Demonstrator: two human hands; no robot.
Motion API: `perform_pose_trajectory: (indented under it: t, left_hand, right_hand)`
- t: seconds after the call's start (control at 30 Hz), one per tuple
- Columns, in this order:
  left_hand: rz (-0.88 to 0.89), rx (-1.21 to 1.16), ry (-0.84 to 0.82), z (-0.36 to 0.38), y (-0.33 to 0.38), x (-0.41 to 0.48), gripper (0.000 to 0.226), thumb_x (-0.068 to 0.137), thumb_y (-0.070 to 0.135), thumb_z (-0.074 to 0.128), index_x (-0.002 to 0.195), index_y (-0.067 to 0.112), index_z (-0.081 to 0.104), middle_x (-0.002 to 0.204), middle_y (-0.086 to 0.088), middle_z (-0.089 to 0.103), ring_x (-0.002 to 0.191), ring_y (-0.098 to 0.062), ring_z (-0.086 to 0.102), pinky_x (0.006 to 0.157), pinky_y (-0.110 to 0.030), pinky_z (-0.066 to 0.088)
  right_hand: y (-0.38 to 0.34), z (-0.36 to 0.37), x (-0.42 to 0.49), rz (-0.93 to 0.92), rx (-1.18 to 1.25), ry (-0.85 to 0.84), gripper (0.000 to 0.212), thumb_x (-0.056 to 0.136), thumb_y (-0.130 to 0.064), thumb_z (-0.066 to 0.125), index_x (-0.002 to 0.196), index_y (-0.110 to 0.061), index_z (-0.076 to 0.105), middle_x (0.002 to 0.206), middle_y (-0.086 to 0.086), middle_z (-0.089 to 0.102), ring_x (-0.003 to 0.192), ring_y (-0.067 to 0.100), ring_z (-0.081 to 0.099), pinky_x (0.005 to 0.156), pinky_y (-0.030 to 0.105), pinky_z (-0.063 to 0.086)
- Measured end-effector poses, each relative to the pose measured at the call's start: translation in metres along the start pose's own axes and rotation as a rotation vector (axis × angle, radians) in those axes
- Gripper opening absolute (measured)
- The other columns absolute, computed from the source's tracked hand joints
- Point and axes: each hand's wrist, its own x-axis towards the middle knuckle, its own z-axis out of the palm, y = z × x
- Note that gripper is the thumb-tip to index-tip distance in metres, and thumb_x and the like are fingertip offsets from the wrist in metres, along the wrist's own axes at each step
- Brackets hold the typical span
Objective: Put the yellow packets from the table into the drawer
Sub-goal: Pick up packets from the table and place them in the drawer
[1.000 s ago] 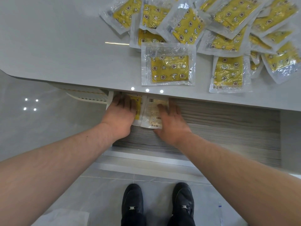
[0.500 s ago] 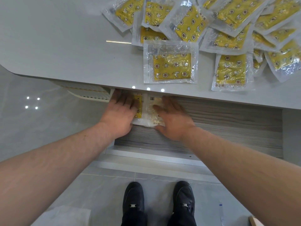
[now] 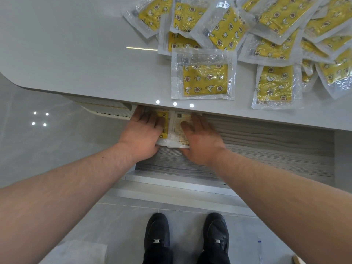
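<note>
An open drawer (image 3: pixel 266 149) with a grey wood-grain bottom sticks out below the white table (image 3: pixel 76 54). In its left back corner lie two packets (image 3: pixel 174 128), one yellow side up, one pale back side up. My left hand (image 3: pixel 142 133) lies flat on the yellow one with straight fingers. My right hand (image 3: pixel 202 138) rests flat on the pale one, fingers spread. On the table above, a pile of several yellow packets (image 3: pixel 224 31) spreads to the right; one single packet (image 3: pixel 204 77) lies nearest the edge, another (image 3: pixel 275 86) to its right.
The drawer's white front rail (image 3: pixel 181 182) runs just in front of my wrists. Most of the drawer bottom to the right of my hands is bare. My two black shoes (image 3: pixel 187 237) stand on the grey tiled floor. A white slatted part (image 3: pixel 106 109) shows under the table's left side.
Both hands have slid the two packets a little further back toward the drawer's rear under the table edge. My right hand's fingers have spread over the pale packet.
</note>
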Motion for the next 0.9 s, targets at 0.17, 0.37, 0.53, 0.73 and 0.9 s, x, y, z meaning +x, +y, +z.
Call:
perform_pose_trajectory:
  t: [0.17, 0.37, 0.53, 0.73, 0.9]
  left_hand:
    - [-0.001, -0.013, 0.004, 0.001, 0.000, 0.000, 0.077, 0.066, 0.052, 0.059, 0.132, 0.014, 0.047, 0.123, -0.012, 0.059, 0.121, -0.032, 0.048, 0.112, -0.048, 0.005]
    - [-0.056, -0.060, 0.067, 0.000, 0.000, -0.001, 0.067, 0.078, 0.051, 0.049, 0.130, 0.010, 0.051, 0.128, -0.013, 0.057, 0.124, -0.033, 0.045, 0.112, -0.048, 0.009]
    - [-0.066, -0.005, 0.026, 0.001, 0.000, 0.002, 0.056, 0.085, 0.044, 0.045, 0.130, 0.011, 0.050, 0.125, -0.008, 0.060, 0.125, -0.030, 0.044, 0.112, -0.048, 0.004]
    - [-0.077, 0.000, 0.030, 0.004, 0.001, 0.003, 0.057, 0.087, 0.045, 0.044, 0.134, 0.013, 0.046, 0.130, -0.007, 0.057, 0.128, -0.029, 0.042, 0.114, -0.049, 0.005]
    - [-0.089, -0.077, 0.063, 0.001, 0.000, 0.001, 0.057, 0.084, 0.044, 0.050, 0.131, 0.011, 0.050, 0.128, -0.009, 0.058, 0.124, -0.030, 0.046, 0.114, -0.048, 0.005]
  right_hand:
    - [0.000, -0.001, -0.004, 0.000, 0.009, -0.014, 0.089, 0.079, -0.068, 0.050, 0.149, -0.023, 0.018, 0.158, 0.016, 0.009, 0.146, 0.036, 0.008, 0.119, 0.048, 0.007]
    - [0.009, -0.009, -0.001, -0.033, 0.048, 0.047, 0.068, 0.095, -0.047, 0.044, 0.151, -0.018, 0.020, 0.160, 0.004, 0.014, 0.146, 0.026, 0.011, 0.118, 0.039, 0.005]
    - [0.010, -0.010, 0.004, -0.015, 0.049, 0.022, 0.070, 0.093, -0.051, 0.047, 0.150, -0.017, 0.024, 0.160, 0.003, 0.017, 0.145, 0.025, 0.015, 0.118, 0.037, 0.010]
    - [0.008, -0.010, 0.006, 0.011, 0.069, 0.013, 0.070, 0.093, -0.051, 0.048, 0.150, -0.017, 0.024, 0.159, 0.003, 0.019, 0.145, 0.025, 0.017, 0.117, 0.037, 0.013]
    - [0.002, -0.013, 0.004, 0.040, 0.076, 0.009, 0.072, 0.093, -0.048, 0.047, 0.150, -0.012, 0.022, 0.157, 0.009, 0.022, 0.144, 0.029, 0.019, 0.117, 0.039, 0.015]
